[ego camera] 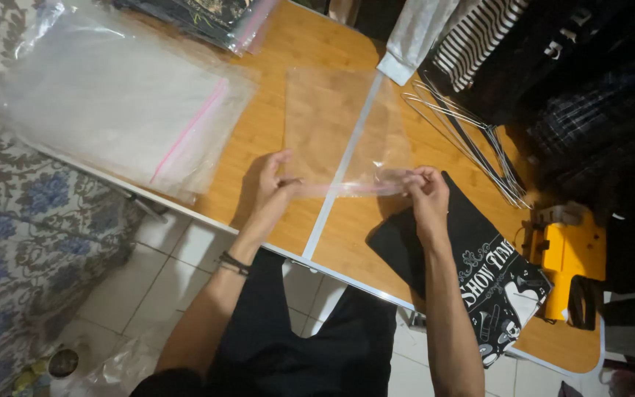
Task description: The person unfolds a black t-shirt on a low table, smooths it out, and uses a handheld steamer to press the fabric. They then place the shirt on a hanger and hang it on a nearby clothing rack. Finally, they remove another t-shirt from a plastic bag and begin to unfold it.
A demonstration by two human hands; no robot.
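Clear, thin plastic is what both hands have hold of: a transparent zip-top bag (347,132) lying flat on the pale wooden folding worktop (273,125), its mouth edge turned toward the person. The left hand (273,184) pinches one end of that mouth between thumb and fingers, and the right hand (428,192) pinches the other end, each grip closed on the film, so the opening is stretched taut between them and lifted a little off the wood; holding it at both ends like this looks like a way to keep the limp film from collapsing. The rest of the bag trails away from the hands across the metal seam that joins the two halves of the worktop. Just beside the bag, on its right-hand side and partly under the right wrist, lies a folded black garment with a white printed design (479,265), close enough to be reached without shifting. Left of the bag sits a stack of larger clear bags with a pink zip strip (126,110), overhanging the worktop edge. Beyond the bag's far right corner rest several thin wire hangers (472,140), and past them dark and striped clothing is piled. A yellow stool-like object (571,254) stands to the right of the black garment.
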